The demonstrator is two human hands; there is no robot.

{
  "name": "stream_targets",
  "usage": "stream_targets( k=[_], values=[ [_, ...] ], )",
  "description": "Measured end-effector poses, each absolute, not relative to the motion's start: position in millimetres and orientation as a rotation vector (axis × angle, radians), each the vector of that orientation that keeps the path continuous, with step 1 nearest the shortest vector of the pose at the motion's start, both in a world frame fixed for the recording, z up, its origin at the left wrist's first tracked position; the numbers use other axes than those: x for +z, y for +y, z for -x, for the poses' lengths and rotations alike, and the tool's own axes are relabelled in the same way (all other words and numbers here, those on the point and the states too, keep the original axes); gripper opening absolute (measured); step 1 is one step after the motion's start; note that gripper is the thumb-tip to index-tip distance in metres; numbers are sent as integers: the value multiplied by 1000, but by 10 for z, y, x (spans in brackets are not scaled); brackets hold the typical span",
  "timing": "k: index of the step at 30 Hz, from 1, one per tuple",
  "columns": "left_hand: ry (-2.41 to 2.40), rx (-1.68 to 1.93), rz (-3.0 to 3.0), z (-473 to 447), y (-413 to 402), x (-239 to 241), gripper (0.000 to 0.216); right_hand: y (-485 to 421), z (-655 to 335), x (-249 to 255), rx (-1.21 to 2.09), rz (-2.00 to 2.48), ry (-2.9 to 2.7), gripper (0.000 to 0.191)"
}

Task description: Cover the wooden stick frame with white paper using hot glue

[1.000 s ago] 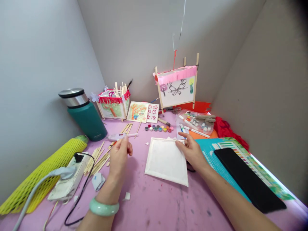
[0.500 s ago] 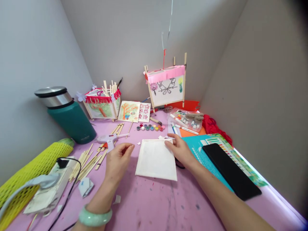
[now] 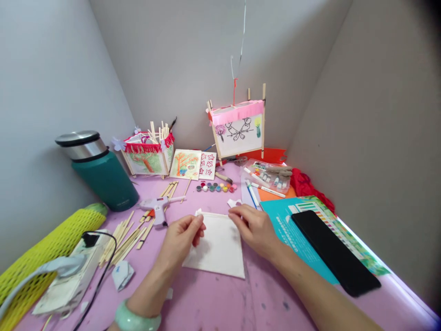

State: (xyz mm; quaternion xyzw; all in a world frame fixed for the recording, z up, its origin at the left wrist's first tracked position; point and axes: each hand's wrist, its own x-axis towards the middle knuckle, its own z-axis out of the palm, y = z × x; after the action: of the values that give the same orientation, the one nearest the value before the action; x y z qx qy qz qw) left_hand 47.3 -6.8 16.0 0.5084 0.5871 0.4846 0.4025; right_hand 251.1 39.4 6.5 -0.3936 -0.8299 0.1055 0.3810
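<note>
A white square panel (image 3: 220, 255) with a raised strip along its far edge lies on the table in front of me. My right hand (image 3: 255, 227) is closed at its far right corner, thumb and index finger pinching the edge. My left hand (image 3: 186, 236) is over the panel's left side, thumb and index pressed together near the far left corner. Whatever those left fingertips hold, if anything, is hidden. A small white scrap (image 3: 234, 202) lies just beyond my right fingertips. Left of my hands rests a white glue gun (image 3: 160, 210).
Thin wooden sticks (image 3: 127, 241), a power strip (image 3: 65, 280) with cords and a teal bottle (image 3: 105, 177) stand to the left. Paint pots (image 3: 217, 187) and a hanging paper lantern (image 3: 239, 133) are behind. A black phone-like slab (image 3: 336, 253) lies on a blue booklet (image 3: 285, 216) at right.
My left hand has moved right, from beside the panel to over its far left part. The panel sits nearer to me and slightly further left; my right hand has shifted with it.
</note>
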Motion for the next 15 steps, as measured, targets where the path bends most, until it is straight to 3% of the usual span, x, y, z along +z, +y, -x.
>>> stream_targets(
  k=[5, 8, 15],
  values=[
    [1328, 1094, -1375, -621, -120, 137, 45, 205, -2336, 53, 415, 655, -2194, 16],
    [1334, 1101, -1387, -662, -142, 129, 45, 157, -2264, 4, 479, 676, -2120, 9],
    [1249, 1060, -1348, -718, -141, 149, 44, 145, -2228, 6, 508, 778, -1923, 15]
  ],
)
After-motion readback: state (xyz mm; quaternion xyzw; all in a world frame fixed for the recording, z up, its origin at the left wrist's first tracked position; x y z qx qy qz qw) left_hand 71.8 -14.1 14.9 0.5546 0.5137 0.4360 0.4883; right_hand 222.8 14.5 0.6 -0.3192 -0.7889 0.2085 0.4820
